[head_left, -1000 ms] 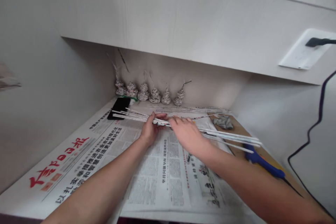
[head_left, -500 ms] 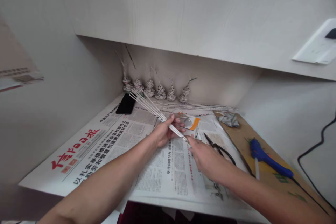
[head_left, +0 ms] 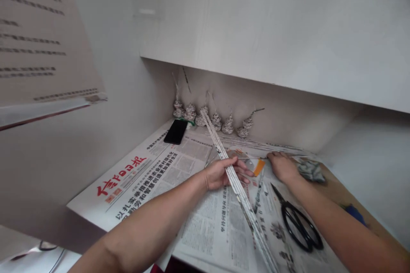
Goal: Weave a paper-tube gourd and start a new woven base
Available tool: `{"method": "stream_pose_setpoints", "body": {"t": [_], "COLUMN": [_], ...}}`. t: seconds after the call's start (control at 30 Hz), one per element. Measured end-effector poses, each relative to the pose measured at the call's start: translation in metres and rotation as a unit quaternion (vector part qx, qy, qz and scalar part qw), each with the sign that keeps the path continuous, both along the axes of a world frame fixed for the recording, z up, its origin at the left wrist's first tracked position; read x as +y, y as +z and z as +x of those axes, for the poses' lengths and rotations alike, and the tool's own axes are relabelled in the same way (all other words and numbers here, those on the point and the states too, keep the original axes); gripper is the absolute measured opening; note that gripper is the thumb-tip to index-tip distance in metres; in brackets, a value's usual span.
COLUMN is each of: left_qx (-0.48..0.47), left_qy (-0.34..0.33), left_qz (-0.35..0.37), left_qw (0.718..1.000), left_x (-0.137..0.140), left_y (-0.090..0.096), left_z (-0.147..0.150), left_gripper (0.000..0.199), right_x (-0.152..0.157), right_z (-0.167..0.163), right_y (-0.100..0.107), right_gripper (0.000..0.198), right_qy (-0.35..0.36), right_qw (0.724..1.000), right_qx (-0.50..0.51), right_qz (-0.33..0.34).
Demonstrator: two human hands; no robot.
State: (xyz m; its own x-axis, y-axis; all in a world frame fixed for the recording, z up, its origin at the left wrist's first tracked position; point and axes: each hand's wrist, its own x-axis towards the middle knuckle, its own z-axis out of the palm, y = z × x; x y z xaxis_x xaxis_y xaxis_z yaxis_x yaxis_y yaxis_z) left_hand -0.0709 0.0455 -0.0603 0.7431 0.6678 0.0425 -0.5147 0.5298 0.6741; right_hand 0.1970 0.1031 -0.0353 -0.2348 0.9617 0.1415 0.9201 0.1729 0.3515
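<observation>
Left arm (head_left: 153, 218): slants toward 2 o'clock
Left hand (head_left: 224, 172): gripping loosely, thumb laid over, fingers toward 4 o'clock
Right arm (head_left: 336, 217): slants toward 10 o'clock
Right hand (head_left: 282, 166): back uppermost, fingers bent toward 9 o'clock

I am watching a narrow bundle of thin, straight white paper sticks (head_left: 239, 192), flecked with dark print, slanting from eleven toward five o'clock.

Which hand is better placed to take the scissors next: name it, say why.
Probably the right hand: the black scissors lie close to it, while the left hand holds the bundle of paper sticks. Whether the right grips anything is unclear.
</observation>
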Motion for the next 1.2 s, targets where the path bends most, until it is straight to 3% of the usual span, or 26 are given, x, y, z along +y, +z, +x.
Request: {"method": "stream_pose_setpoints", "body": {"t": [0.1, 0.27, 0.43, 0.53, 0.7, 0.83, 0.93, 1.07, 1.2], "left_qx": [0.006, -0.014, -0.035, -0.067, -0.098, -0.109, -0.105, -0.083, -0.076], "left_qy": [-0.003, 0.009, 0.087, 0.101, 0.127, 0.185, 0.248, 0.28, 0.295], "left_qz": [0.019, -0.017, -0.053, -0.042, -0.01, -0.044, -0.069, -0.088, -0.099], "left_qw": [1.0, 1.0, 0.994, 0.992, 0.987, 0.976, 0.961, 0.952, 0.947], "left_x": [0.004, 0.007, 0.004, 0.001, 0.001, 0.008, 0.013, 0.015, 0.011], "left_y": [-0.003, -0.004, 0.003, 0.008, 0.011, 0.013, 0.016, 0.02, 0.022], "left_z": [-0.001, -0.001, -0.003, -0.004, -0.007, -0.013, -0.019, -0.023, -0.021], "left_gripper": [0.039, 0.042, 0.043, 0.04, 0.036, 0.037, 0.039, 0.038, 0.039], "right_x": [0.002, -0.004, -0.046, -0.077, -0.103, -0.117, -0.131, -0.157, -0.186], "right_z": [-0.003, -0.023, -0.071, -0.103, -0.129, -0.112, -0.079, -0.026, 0.014], "right_y": [0.008, 0.045, 0.074, 0.075, 0.065, 0.061, 0.062, 0.061, 0.051], "right_gripper": [0.032, 0.029, 0.029, 0.028, 0.03, 0.032, 0.028, 0.031, 0.038], "right_qy": [0.02, 0.044, 0.094, 0.133, 0.122, 0.103, 0.086, 0.039, -0.056], "right_qw": [0.999, 0.995, 0.986, 0.985, 0.99, 0.985, 0.979, 0.967, 0.91], "right_qx": [-0.023, -0.041, -0.015, 0.003, 0.071, 0.135, 0.172, 0.243, 0.404], "right_qz": [0.025, 0.083, 0.139, 0.108, -0.003, -0.039, -0.066, -0.063, -0.074]}}
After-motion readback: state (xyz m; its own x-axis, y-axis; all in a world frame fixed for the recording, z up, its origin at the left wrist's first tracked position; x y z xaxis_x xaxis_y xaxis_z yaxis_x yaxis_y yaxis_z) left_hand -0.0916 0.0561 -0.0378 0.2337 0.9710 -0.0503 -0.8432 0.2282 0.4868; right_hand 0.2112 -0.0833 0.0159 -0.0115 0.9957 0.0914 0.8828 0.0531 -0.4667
